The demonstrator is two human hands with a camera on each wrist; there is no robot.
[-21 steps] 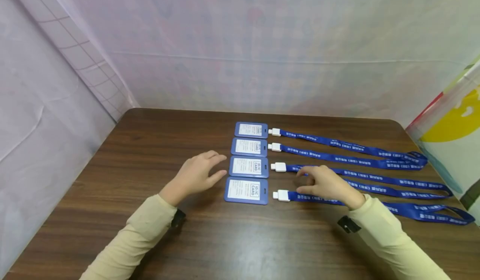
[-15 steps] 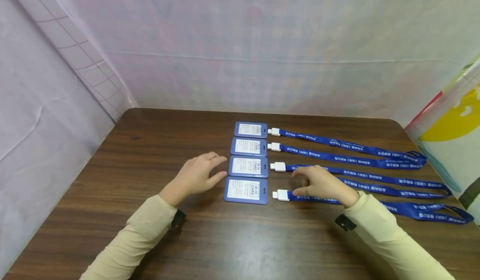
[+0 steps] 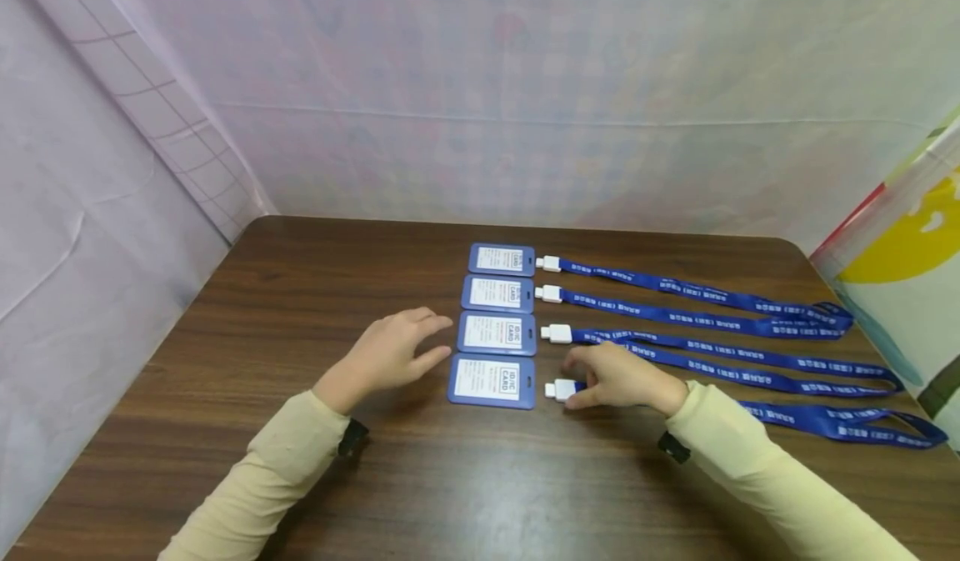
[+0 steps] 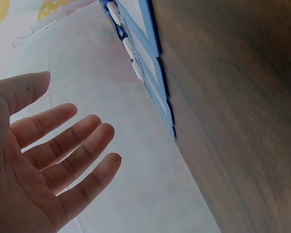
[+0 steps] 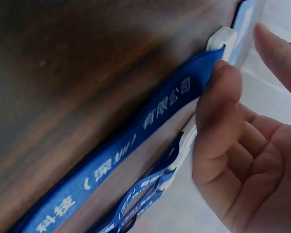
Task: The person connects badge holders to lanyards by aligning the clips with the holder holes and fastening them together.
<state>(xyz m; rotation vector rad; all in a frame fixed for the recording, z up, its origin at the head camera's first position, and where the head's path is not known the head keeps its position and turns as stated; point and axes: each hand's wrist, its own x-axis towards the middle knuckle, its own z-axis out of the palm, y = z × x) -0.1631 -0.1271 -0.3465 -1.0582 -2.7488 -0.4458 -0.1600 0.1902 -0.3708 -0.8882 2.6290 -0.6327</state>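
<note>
Several blue ID card holders lie in a column mid-table; the nearest card holder (image 3: 491,382) has a white printed insert. To its right is the nearest lanyard, with a white clip (image 3: 561,390) and a blue strap (image 5: 155,107). My right hand (image 3: 622,378) is over this lanyard's clip end, thumb and index finger apart on either side of it. In the right wrist view, a fingertip is right at the strap beside the clip, while the thumb stands off. My left hand (image 3: 386,353) hovers left of the card holders, fingers spread, holding nothing.
More blue lanyards, such as the farthest lanyard (image 3: 697,293), stretch toward the right edge of the brown table (image 3: 300,294). Their white clips face the holders' slots. A pale sheet (image 3: 525,127) hangs behind the table.
My right hand has moved left and slightly nearer along the closest lanyard, from its strap to its white clip. My left hand has stayed almost still.
</note>
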